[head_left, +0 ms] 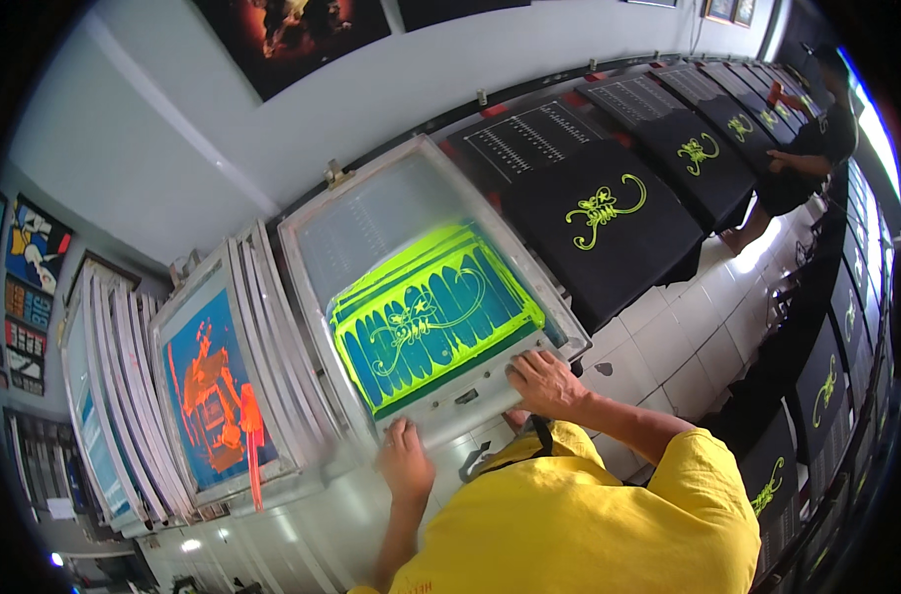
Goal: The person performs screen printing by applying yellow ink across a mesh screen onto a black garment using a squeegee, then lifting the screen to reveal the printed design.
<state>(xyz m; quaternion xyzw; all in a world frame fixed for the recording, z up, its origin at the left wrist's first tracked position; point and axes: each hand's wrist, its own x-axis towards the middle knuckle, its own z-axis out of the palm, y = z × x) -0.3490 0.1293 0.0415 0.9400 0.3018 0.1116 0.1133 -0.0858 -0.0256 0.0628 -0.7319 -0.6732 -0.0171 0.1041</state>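
Head view: a person in a yellow shirt [589,515] has both forearms reaching toward a large framed screen [440,408], which lies in the middle of the scene.
Left hand [406,460]: partly closed, fingers bent, the tips at the near edge of the frame by its left corner; how firmly they hold cannot be told.
Right hand [547,384]: fingers curled over the same near bar, toward its right end, with hold of the frame; the thumb is hard to make out.
Screen surface: teal in the nearer part, with a greyish, see-through area [346,223] at the far end.
Yellow-green ink [426,252]: spread over the teal in bands and streaks, around 1 curling line design.
Black cloth [539,213]: just right of the screen, bearing a yellow-green print [597,206]; similar pieces recede in a row toward the upper right.
Left of the screen: a 2nd framed screen [178,356], blue with orange ink [213,396], an orange-smeared tool [254,445] at its right side; farther left, several upright frames [134,396].
Co-worker [834,134]: dark clothes, beside the row, a red object [774,94] at 1 hand.
Floor [703,337]: pale tiles.
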